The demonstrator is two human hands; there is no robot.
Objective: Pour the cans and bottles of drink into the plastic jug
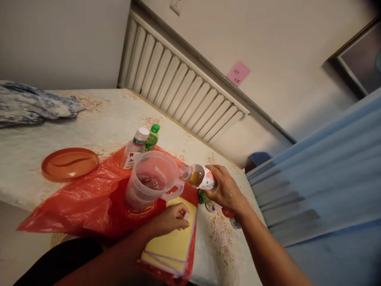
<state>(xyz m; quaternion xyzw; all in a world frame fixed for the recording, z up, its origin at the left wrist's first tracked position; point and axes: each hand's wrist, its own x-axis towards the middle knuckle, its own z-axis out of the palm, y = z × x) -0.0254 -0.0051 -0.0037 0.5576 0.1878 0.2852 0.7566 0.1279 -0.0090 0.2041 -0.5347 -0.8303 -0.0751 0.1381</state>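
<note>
My right hand (223, 186) grips a clear bottle (197, 176) with a printed label and brown liquid inside. The bottle lies nearly level, its neck pointing at the rim of a translucent pitcher (138, 194). Some dark, bubbly liquid shows in the pitcher, whose handle faces the bottle. Just below the handle, my left hand (172, 218) is closed on a small white bottle cap (186, 216), over a yellow booklet (171, 246). Behind the pitcher stand a white-capped bottle (133, 149) and a green-capped bottle (152, 138).
A red plastic bag (80, 206) spreads under the pitcher. An orange lid (70, 163) lies on the flowered tablecloth (26, 159), left of the bag. Several containers (212, 206) sit behind my right wrist. Folded cloth (38, 105), a radiator (178, 79) and a blue curtain (312, 178) border the table.
</note>
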